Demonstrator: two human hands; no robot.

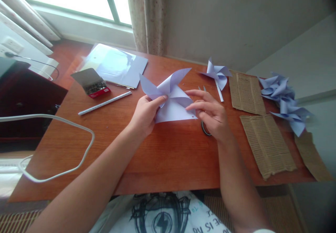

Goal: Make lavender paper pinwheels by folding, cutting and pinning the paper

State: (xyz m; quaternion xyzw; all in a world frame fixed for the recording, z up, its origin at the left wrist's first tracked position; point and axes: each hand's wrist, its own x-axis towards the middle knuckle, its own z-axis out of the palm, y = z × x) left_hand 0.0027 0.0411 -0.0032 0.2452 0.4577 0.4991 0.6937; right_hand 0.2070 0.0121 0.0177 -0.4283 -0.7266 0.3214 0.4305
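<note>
A half-folded pale blue paper pinwheel [172, 98] is held at the middle of the wooden table [162, 159], lying partly on the surface with two of its points raised toward the window. The left hand [145, 115] is reached in from the lower left, forearm stretched across the table edge, wrist straight; its thumb and fingers are pinched on the folded flaps at the pinwheel's centre. The right hand [210, 114] is brought in from the lower right, wrist bent slightly inward, palm down; its fingers are spread and curved, with the fingertips laid on the paper's right edge rather than closed around anything. Scissors [204, 126] are partly hidden beneath this hand. A white rolled stick [105, 103] and an opened box of small metal pieces [91, 82] are seen to the left, with a sheet of blue paper [118, 65] behind them. A finished pinwheel [217, 75] is set farther back, corrugated cardboard strips [266, 143] lie to the right, and more pinwheels [286, 101] are piled at the far right.
</note>
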